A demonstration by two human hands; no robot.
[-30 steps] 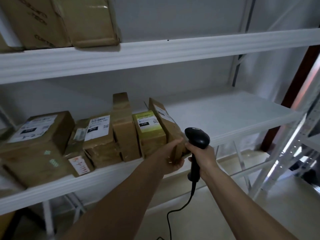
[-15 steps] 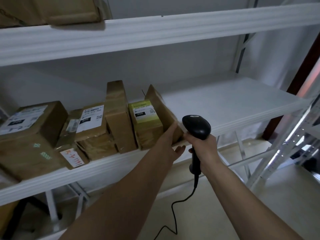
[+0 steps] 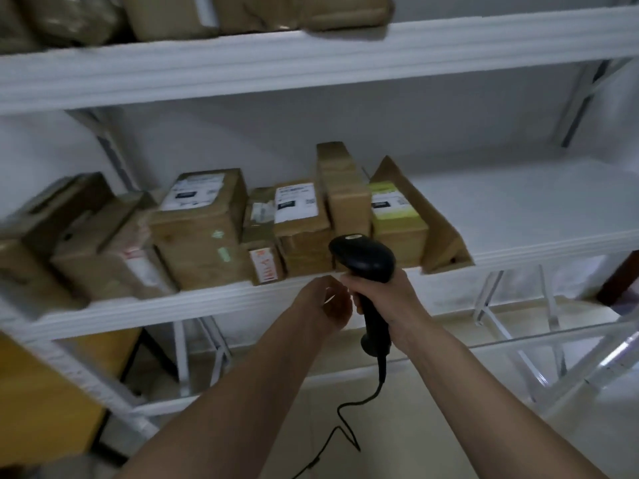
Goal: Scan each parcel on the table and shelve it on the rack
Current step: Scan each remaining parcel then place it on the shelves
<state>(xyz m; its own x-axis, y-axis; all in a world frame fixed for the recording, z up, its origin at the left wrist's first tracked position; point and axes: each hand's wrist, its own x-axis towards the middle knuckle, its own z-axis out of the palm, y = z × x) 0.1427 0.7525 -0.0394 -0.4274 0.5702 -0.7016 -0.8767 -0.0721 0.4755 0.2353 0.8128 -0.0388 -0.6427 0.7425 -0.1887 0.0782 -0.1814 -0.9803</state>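
Parcels [image 3: 214,229] on rack [image 3: 242,299]

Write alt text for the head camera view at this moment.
A person's right hand grips a black corded barcode scanner before a white rack's middle shelf, while the empty left hand hangs loosely curled beside it. Brown cardboard parcels line the shelf's left half, the rightmost parcel leaning against its neighbour.

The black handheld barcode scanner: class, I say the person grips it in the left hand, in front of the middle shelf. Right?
Not quite. The head view shows the right hand gripping the black handheld barcode scanner; the left hand holds nothing. It is in front of the middle shelf.
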